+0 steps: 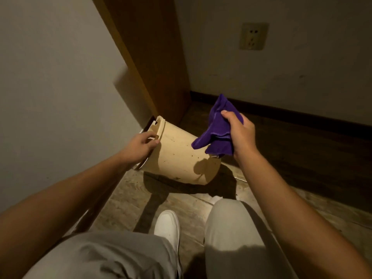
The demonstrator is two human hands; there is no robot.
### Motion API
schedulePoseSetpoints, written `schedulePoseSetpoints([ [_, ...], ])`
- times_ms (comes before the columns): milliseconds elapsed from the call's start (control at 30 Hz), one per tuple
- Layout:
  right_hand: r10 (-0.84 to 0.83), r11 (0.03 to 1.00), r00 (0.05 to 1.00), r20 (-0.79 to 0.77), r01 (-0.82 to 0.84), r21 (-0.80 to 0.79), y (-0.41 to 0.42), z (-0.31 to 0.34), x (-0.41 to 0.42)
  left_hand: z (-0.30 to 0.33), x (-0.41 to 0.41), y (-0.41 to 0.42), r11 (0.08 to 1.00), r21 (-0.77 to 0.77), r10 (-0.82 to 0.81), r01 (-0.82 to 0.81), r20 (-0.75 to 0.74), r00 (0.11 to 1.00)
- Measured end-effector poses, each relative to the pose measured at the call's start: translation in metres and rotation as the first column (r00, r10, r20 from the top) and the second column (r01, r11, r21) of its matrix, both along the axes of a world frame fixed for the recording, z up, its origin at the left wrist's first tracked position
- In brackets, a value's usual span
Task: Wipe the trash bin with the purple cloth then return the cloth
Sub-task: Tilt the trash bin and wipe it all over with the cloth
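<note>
Purple cloth [218,128] bunched and clenched in the right hand [238,130], hanging just above the tilted trash bin [179,156], not quite touching its side.
Gripping the bin's rim with the left hand [142,144], fingers hooked over the edge near the broken, notched part of the lip, and tipping the bin on its base against the wooden floor [181,202], mouth turned toward the left wall [50,87]. Judging the wiping as barely under way or not yet begun: cream plastic side showing dark specks and smudges all along its length, more near the base. Leaving, by that reading, most of the wiping and the whole return of the cloth; no resting place for it showing anywhere in view.
</note>
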State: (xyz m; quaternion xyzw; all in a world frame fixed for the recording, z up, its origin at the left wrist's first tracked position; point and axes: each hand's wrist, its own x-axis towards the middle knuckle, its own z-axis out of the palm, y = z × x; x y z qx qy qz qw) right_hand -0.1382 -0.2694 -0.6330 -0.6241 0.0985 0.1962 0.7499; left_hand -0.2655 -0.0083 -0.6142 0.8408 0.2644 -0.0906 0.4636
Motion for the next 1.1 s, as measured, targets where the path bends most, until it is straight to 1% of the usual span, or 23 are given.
schedulePoseSetpoints([
  [33, 0.015, 1.000, 1.000, 0.011, -0.015, -0.021, 0.002, 0.001, 0.001, -0.005, -0.003, 0.002, 0.999, -0.028, 0.023, -0.023, 0.002, 1.000],
  [133, 0.057, 0.990, 0.997, 0.053, -0.049, -0.130, 0.005, -0.010, -0.003, -0.022, -0.006, 0.001, 0.996, -0.017, 0.087, -0.087, -0.009, 0.996],
  [233, 0.088, 0.971, 0.991, 0.104, -0.062, -0.231, 0.009, -0.026, -0.009, -0.028, 0.004, -0.005, 0.962, -0.195, 0.181, -0.192, -0.074, 0.981],
  [267, 0.095, 0.966, 0.988, 0.121, -0.062, -0.250, 0.011, -0.030, -0.010, -0.029, 0.011, -0.007, 0.945, -0.225, 0.224, -0.239, -0.089, 0.971],
  [300, 0.110, 0.959, 0.984, 0.139, -0.069, -0.276, 0.012, -0.032, -0.010, -0.028, 0.017, -0.010, 0.938, -0.217, 0.257, -0.268, -0.078, 0.963],
  [333, 0.140, 0.950, 0.975, 0.171, -0.083, -0.302, 0.015, -0.033, -0.011, -0.028, 0.022, -0.014, 0.946, -0.173, 0.270, -0.274, -0.045, 0.962],
  [400, 0.213, 0.938, 0.936, 0.280, -0.116, -0.326, 0.031, -0.028, -0.014, -0.030, 0.032, -0.022, 0.965, -0.085, 0.252, -0.250, 0.020, 0.967],
  [433, 0.239, 0.932, 0.912, 0.335, -0.119, -0.341, 0.045, -0.025, -0.018, -0.030, 0.037, -0.026, 0.967, -0.084, 0.244, -0.240, 0.037, 0.969],
  [467, 0.261, 0.917, 0.879, 0.398, -0.098, -0.387, 0.061, -0.023, -0.024, -0.031, 0.041, -0.028, 0.967, -0.115, 0.238, -0.229, 0.066, 0.969],
  [500, 0.295, 0.882, 0.837, 0.460, -0.054, -0.467, 0.080, -0.023, -0.033, -0.031, 0.045, -0.030, 0.961, -0.172, 0.240, -0.219, 0.112, 0.964],
  [533, 0.348, 0.828, 0.796, 0.496, -0.013, -0.560, 0.100, -0.025, -0.043, -0.034, 0.048, -0.030, 0.942, -0.246, 0.269, -0.229, 0.141, 0.953],
  [567, 0.390, 0.781, 0.770, 0.505, 0.014, -0.625, 0.117, -0.028, -0.054, -0.036, 0.050, -0.028, 0.914, -0.313, 0.313, -0.259, 0.133, 0.941],
  [600, 0.419, 0.754, 0.755, 0.504, 0.020, -0.656, 0.130, -0.032, -0.065, -0.036, 0.050, -0.024, 0.894, -0.339, 0.343, -0.294, 0.093, 0.935],
  [667, 0.444, 0.736, 0.728, 0.522, 0.036, -0.676, 0.143, -0.050, -0.079, -0.037, 0.045, -0.015, 0.879, -0.366, 0.324, -0.306, -0.011, 0.946],
  [700, 0.451, 0.727, 0.708, 0.543, 0.061, -0.684, 0.144, -0.059, -0.082, -0.039, 0.044, -0.011, 0.875, -0.384, 0.305, -0.296, -0.040, 0.952],
  [767, 0.460, 0.701, 0.683, 0.568, 0.113, -0.704, 0.143, -0.077, -0.076, -0.044, 0.045, -0.003, 0.887, -0.356, 0.309, -0.294, -0.015, 0.951],
  [833, 0.446, 0.664, 0.719, 0.532, 0.133, -0.736, 0.133, -0.092, -0.064, -0.043, 0.045, 0.002, 0.905, -0.286, 0.331, -0.315, 0.008, 0.944],
  [900, 0.406, 0.628, 0.797, 0.446, 0.111, -0.770, 0.114, -0.108, -0.049, -0.044, 0.040, 0.008, 0.905, -0.247, 0.353, -0.346, -0.014, 0.935],
  [967, 0.356, 0.617, 0.859, 0.368, 0.080, -0.783, 0.088, -0.126, -0.034, -0.045, 0.032, 0.010, 0.915, -0.231, 0.341, -0.331, 0.001, 0.940],
  [1033, 0.256, 0.662, 0.918, 0.302, 0.061, -0.747, 0.065, -0.141, -0.021, -0.045, 0.029, 0.008, 0.925, -0.229, 0.319, -0.302, 0.038, 0.947],
  [1100, 0.114, 0.720, 0.971, 0.212, 0.067, -0.691, 0.053, -0.148, -0.014, -0.044, 0.030, 0.004, 0.937, -0.221, 0.291, -0.271, 0.067, 0.954],
])
